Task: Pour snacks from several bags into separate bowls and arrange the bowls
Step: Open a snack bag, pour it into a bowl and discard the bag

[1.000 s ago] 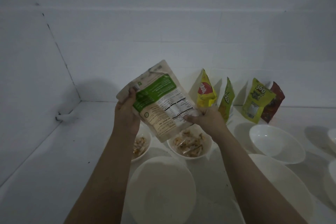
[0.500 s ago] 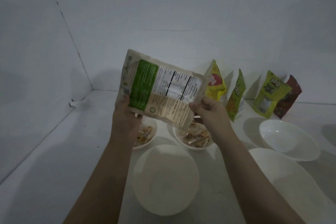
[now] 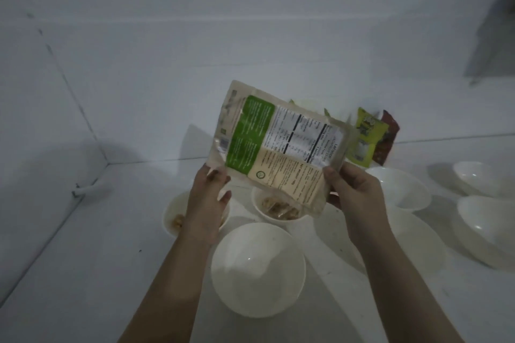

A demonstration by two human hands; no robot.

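Note:
I hold a beige and green snack bag (image 3: 278, 145) in the air, its printed back facing me, turned sideways. My left hand (image 3: 207, 200) pinches its lower left corner and my right hand (image 3: 354, 192) grips its right edge. Below it sit two small white bowls with snacks, the small bowl on the left (image 3: 174, 217) partly behind my left hand and the middle small bowl (image 3: 278, 210) under the bag. A large empty white bowl (image 3: 257, 270) stands nearest me, between my forearms.
A yellow-green bag (image 3: 367, 136) and a dark red bag (image 3: 387, 139) lean on the back wall, with others hidden behind the held bag. Several empty white bowls (image 3: 401, 186) (image 3: 473, 178) (image 3: 487, 225) stand to the right. Walls close the left and back sides.
The bag has tilted further onto its side and shifted right, now covering the yellow bags at the back. My head view moved left, bringing more bowls on the right into sight.

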